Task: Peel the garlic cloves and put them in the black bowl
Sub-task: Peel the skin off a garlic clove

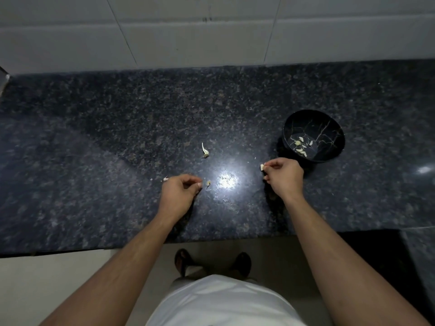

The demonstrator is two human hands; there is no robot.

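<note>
Nearest the camera, a white shirt (226, 302) fills the bottom edge, cut off by the frame, and past it two dark sandalled feet (211, 261) stand on a pale floor, partly hidden by the shirt. Both bare forearms reach forward over the front edge of a dark speckled granite counter (94, 161).

The left hand (180, 191) rests low at the counter, fingers curled with thumb and forefinger drawn together; whether it pinches a scrap of skin cannot be told, as the fingertips are small and dim. Just beside them lies a small papery scrap (208, 183), next to a bright glare of reflected light. Another pale fleck (165, 178) sits just left of that hand.

The right hand (283, 175) is curled, its fingertips pinching a small pale garlic clove (262, 167), creamy white and blunt-ended, held above the counter just short of the bowl. How much skin remains on it is too small to judge.

Further back, a thin white stem piece with a root end (204, 151) lies alone on the granite.

Beyond the right hand stands the black bowl (329, 123), glossy with thin gold veining. Inside it rests a loose cluster of peeled cloves (301, 145), pale yellow-white; their exact count is hard to make out.

Grey wall tiles (211, 38) rise behind the counter.
</note>
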